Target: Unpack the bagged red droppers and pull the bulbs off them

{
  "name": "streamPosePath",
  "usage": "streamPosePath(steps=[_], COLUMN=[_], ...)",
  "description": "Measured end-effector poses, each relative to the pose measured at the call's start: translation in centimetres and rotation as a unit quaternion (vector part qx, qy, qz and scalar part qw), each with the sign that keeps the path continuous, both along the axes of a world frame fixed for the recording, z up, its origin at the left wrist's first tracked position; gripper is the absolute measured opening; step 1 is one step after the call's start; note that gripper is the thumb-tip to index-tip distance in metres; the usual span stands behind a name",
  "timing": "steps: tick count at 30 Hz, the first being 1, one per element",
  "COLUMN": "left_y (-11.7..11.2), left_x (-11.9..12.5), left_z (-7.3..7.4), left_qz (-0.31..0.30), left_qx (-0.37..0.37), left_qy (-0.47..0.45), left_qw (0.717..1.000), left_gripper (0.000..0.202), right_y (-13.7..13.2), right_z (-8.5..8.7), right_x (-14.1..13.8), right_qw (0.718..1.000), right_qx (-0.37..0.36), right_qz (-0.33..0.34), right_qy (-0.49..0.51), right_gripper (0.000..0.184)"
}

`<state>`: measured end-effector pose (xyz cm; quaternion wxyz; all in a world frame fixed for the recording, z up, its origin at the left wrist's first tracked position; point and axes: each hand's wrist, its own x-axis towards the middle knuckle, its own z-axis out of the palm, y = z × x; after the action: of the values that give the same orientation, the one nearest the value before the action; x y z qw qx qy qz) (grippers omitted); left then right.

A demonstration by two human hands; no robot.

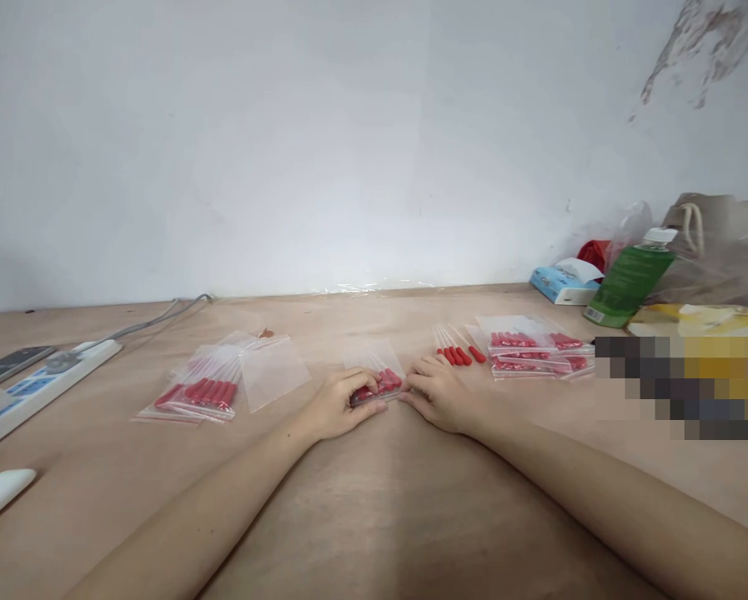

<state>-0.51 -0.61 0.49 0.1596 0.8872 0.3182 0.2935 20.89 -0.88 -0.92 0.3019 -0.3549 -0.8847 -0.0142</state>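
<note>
A small clear zip bag (379,354) lies mid-table with several red-handled thin sticks (389,379) inside, its zip edge facing me. My left hand (345,402) pinches the left end of that edge, thumb along the front. At the right end, my right hand (437,393) grips the same edge between thumb and fingers. Just beyond my right hand lie several loose red-handled sticks (458,356) with pale, thin shafts. An unfilled-looking clear bag (275,375) rests left of my left hand, beside a pile of filled bags (202,390).
More filled bags (524,354) are stacked at the right. Behind them stand a blue tissue pack (561,286) and a tilted green bottle (630,279). At the left are a white power strip (54,387) with a cable, a phone (14,364) and a white object (2,496).
</note>
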Motion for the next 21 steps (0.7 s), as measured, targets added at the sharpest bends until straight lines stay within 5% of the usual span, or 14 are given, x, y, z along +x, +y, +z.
streamPosePath(steps=[9, 15, 21], left_y=[-0.29, -0.18, 0.49], left_x=[0.31, 0.61, 0.31], left_z=[-0.84, -0.67, -0.83], left_qz=[-0.036, 0.050, 0.055], left_qx=[0.065, -0.075, -0.171], left_qy=[-0.025, -0.089, -0.158], left_qw=[0.997, 0.992, 0.971], left_gripper=[0.022, 0.017, 0.013], right_y=[0.00, -0.31, -0.19], right_z=[-0.05, 0.15, -0.06], right_x=[0.16, 0.28, -0.01], right_qw=[0.999, 0.999, 0.993], right_qx=[-0.020, -0.001, 0.088], right_qz=[-0.034, 0.013, 0.039], right_qy=[0.023, 0.051, 0.068], right_gripper=[0.016, 0.010, 0.019])
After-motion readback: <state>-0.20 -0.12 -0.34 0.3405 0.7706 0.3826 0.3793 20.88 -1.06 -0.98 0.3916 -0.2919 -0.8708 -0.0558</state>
